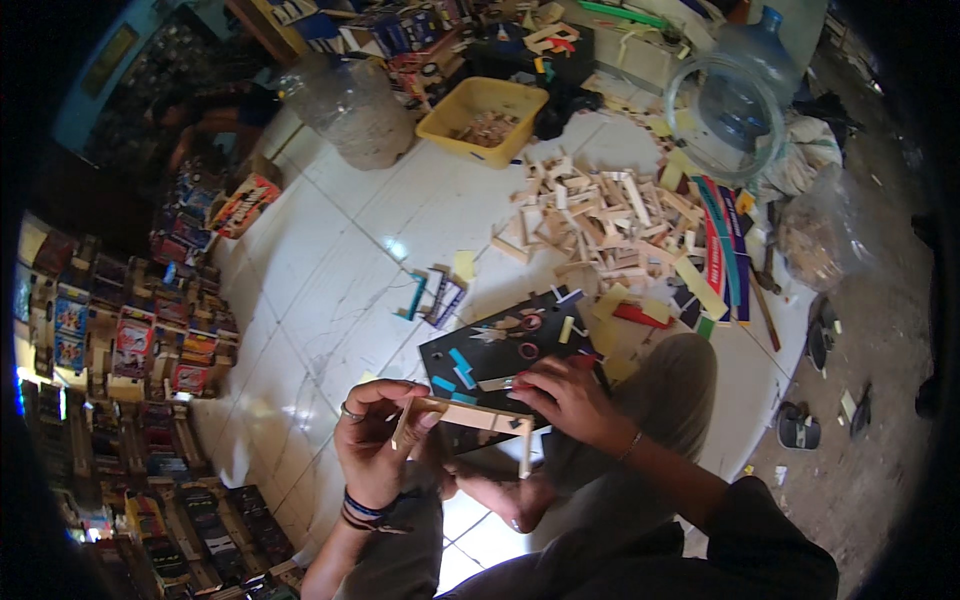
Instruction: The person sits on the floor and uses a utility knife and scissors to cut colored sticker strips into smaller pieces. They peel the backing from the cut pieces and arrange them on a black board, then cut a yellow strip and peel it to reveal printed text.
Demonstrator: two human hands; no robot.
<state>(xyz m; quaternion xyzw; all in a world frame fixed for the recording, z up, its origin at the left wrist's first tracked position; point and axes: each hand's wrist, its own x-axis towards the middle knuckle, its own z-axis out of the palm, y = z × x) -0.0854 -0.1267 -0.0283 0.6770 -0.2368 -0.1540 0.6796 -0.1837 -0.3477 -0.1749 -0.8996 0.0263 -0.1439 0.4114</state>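
My left hand [372, 445] is closed round one end of a U-shaped wooden frame [465, 413], made of a long pale bar with a short leg at each end. Just above the bar, my right hand [565, 395] pinches a thin pale strip [494, 384]; its exact kind is unclear. Both hands are over a black board [440, 352] on the floor. On the board lie several small teal strips [462, 372] and a pair of scissors [527, 350] with pinkish-red handles.
Beyond the board, a heap of wooden pieces [625, 215] covers the tiles. Coloured card strips [725, 250] and a wooden-handled tool [767, 318] lie to its right. A yellow tub [480, 150] stands at the back. Stacked printed wooden items [130, 340] line the left.
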